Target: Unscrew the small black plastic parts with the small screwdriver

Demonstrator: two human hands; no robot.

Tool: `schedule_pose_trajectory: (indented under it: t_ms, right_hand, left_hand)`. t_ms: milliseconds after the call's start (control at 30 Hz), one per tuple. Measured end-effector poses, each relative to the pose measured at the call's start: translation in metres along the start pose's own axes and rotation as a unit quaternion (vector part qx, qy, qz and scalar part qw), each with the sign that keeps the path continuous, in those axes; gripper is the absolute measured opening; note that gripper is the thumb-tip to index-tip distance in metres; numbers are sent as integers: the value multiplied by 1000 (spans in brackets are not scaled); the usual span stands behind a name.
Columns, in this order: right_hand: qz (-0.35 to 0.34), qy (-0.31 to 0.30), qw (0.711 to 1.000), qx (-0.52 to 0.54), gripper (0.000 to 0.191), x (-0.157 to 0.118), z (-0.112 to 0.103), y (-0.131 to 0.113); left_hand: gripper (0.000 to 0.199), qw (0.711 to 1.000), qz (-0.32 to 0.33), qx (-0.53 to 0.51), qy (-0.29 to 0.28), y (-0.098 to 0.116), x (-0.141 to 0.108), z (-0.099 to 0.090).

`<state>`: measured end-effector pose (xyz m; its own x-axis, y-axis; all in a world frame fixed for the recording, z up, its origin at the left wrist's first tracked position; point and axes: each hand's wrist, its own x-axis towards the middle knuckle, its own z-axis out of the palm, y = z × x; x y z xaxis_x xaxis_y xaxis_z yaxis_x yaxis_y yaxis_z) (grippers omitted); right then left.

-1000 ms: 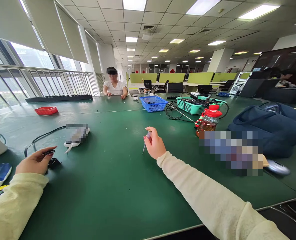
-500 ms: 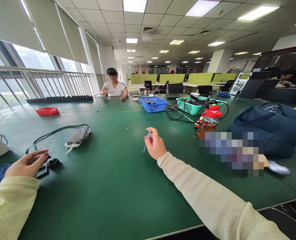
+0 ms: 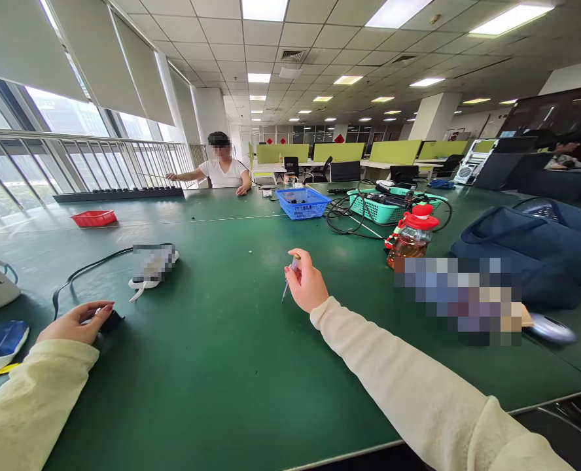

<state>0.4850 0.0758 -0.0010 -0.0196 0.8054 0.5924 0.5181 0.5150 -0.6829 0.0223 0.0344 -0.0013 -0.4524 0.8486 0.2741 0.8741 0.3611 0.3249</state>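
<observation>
On the left, my left hand [image 3: 77, 324] bends its thumb and fingers closed around a small black plastic part [image 3: 112, 320]. Most of that part is hidden under the fingers. My right hand [image 3: 309, 284], out over the middle of the table, grips a small screwdriver [image 3: 293, 267]. It has a pale translucent handle with a yellowish end, and its thin shaft points down, the tip close to the tabletop. Beyond my left hand lies a white power strip [image 3: 146, 284], partly blurred out, with a black cable.
Across the green table [image 3: 212, 386] sits a person [image 3: 224, 171]. Around are a red tray [image 3: 94, 218], a blue basket [image 3: 301, 208], a green basket [image 3: 386, 212] with cables, a red-lidded jar [image 3: 411, 239] and a dark blue bag [image 3: 526, 252]. A blue packet [image 3: 0, 340] lies far left.
My left hand has moved right onto the black part and closed over it, uncovering more of the blue packet. My right hand keeps its grip. The person opposite has stretched an arm sideways.
</observation>
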Motion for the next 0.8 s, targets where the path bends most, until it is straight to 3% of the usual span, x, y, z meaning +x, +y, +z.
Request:
schedule_pose_trajectory:
  t_ms: [267,533,800]
  right_hand:
    - [3,-5,1000,-6,31,1,0,-2]
    - [2,-7,1000,-8,31,0,-1,-3]
    - [-3,-9,1000,-14,31,0,0,-1]
  left_hand:
    - [51,991,-75,63,-86,2,19,0]
    - [51,988,-95,100,-70,14,12,-3]
    - [45,991,-72,85,-73,20,9,-4]
